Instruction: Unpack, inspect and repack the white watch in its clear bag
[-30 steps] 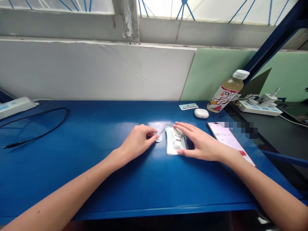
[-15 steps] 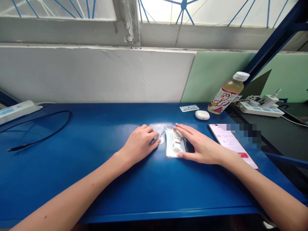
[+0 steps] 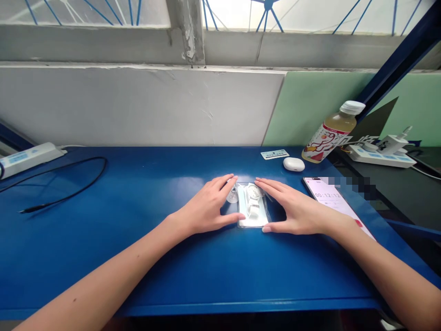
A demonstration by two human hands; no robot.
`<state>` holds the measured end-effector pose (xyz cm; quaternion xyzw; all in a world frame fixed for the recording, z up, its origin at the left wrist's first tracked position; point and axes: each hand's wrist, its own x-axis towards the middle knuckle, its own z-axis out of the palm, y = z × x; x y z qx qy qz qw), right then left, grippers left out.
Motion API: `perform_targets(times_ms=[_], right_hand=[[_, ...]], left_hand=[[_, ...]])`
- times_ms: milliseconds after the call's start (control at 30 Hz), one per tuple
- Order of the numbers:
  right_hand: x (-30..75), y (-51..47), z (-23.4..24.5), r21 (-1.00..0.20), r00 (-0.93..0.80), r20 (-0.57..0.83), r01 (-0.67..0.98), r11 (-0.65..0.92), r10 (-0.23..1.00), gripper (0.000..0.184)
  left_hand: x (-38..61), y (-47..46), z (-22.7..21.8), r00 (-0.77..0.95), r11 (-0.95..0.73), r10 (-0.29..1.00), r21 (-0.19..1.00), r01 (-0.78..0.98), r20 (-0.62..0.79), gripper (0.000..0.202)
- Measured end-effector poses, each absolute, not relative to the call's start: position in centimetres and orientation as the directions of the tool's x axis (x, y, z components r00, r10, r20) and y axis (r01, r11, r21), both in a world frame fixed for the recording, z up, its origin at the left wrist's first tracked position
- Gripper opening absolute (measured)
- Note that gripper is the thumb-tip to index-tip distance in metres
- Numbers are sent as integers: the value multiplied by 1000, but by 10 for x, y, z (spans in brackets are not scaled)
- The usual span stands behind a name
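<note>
1. Status: the clear pouch (image 3: 253, 212) lies flat on the blue table (image 3: 138, 239), between your two hands. Nothing is lifted off the surface.
2. Your left hand (image 3: 210, 208) is spread open and flat, palm down. Its thumb touches the pouch's near left corner, and its fingertips reach toward the small round disc (image 3: 232, 197). It grips nothing.
3. Your right hand (image 3: 296, 210) is likewise open and flat. Its fingers run along the pouch's right edge and its thumb sits at the near right corner. It grips nothing.
4. Progress, as a judgement: the disc lies outside the pouch, just beside its far left corner, while the white parts show through the film and appear to be inside. Handling of those parts therefore looks not yet done. Whether the pouch is sealed or open cannot be told.
5. Appearance of the pouch: a transparent, glossy, rectangular film. It holds small white pieces and one rounded pale part near the far end. It lies flat, with its long side pointing away from you.
6. Surroundings: a phone (image 3: 339, 204) with a running timer lies just right of your right hand. An earbud case (image 3: 293, 164) and a bottle (image 3: 332, 133) stand farther back.
</note>
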<state>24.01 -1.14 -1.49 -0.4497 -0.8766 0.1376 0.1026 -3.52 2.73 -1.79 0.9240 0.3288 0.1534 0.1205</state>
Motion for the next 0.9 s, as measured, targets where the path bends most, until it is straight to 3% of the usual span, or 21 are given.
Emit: perform_targets(times_ms=[267, 900], right_hand=[[238, -11, -9, -316, -542, -21, 801, 509, 840, 113], [246, -9, -10, -287, -523, -36, 822, 492, 852, 110]], left_hand=[[-37, 28, -18, 773, -760, 623, 326, 562, 121, 88], [-37, 29, -18, 774, -742, 628, 362, 564, 83, 111]])
